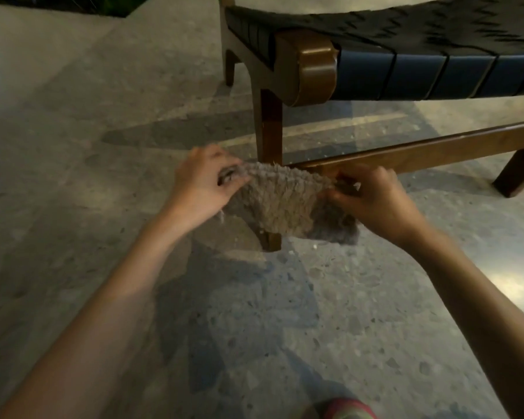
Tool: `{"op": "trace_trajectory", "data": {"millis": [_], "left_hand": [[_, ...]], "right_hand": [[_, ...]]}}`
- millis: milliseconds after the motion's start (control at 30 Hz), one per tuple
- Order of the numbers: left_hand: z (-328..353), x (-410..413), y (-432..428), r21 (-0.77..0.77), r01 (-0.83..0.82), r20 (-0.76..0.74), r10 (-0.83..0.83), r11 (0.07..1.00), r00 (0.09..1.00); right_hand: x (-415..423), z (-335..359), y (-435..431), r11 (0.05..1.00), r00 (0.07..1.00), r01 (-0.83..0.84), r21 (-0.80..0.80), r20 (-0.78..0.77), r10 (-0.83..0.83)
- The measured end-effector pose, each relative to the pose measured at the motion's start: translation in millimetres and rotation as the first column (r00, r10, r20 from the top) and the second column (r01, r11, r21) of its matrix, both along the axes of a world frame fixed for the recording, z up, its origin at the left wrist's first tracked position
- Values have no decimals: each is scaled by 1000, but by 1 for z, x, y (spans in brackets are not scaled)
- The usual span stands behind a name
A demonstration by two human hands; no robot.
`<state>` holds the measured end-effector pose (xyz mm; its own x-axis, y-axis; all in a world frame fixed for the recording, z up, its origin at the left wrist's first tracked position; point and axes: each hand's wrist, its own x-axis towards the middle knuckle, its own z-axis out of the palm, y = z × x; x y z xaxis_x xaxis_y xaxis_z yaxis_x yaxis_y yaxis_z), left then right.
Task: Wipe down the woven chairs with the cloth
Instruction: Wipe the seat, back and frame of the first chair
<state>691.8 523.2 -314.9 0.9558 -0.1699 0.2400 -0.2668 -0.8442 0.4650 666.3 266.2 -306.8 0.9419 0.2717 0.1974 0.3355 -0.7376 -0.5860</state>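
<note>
- Cloth (pixel 280 204): shaggy, grey-brown, held stretched between my two hands. It hangs directly in front of the chair's front leg (pixel 268 128) and hides the lower part; the leg's foot shows beneath the hem.
- Left hand (pixel 200 182): fingers curled, pinching the cloth's top corner just left of the leg.
- Right hand (pixel 375 198): clenched on the opposite top corner, right of the leg, in front of the low rail (pixel 421 149).
- Handling, my estimate: light, soft and limp, sagging mid-span. It is not fragile, though the long nap may snag on strap edges. Best taken by the corners or bunched in one palm.
- Woven chair (pixel 418 74): dark straps over a wooden frame, above and right of the leg. I cannot tell whether the cloth touches the leg.
</note>
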Motion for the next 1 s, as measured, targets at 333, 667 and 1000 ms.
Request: {"op": "trace_trajectory", "data": {"millis": [333, 667, 1000], "left_hand": [[1, 34, -46, -713, -236, -25, 311, 661, 950], [-7, 32, -54, -916, -26, -23, 12, 401, 1000], [-10, 48, -51, -855, 114, 84, -83, 505, 993]], "right_hand": [[37, -6, 59, 879, 928, 282, 385, 122, -351], [40, -12, 87, 569, 985, 154, 807, -169, -26], [50, -7, 94, 763, 999, 46, 644, -25, -40]]}}
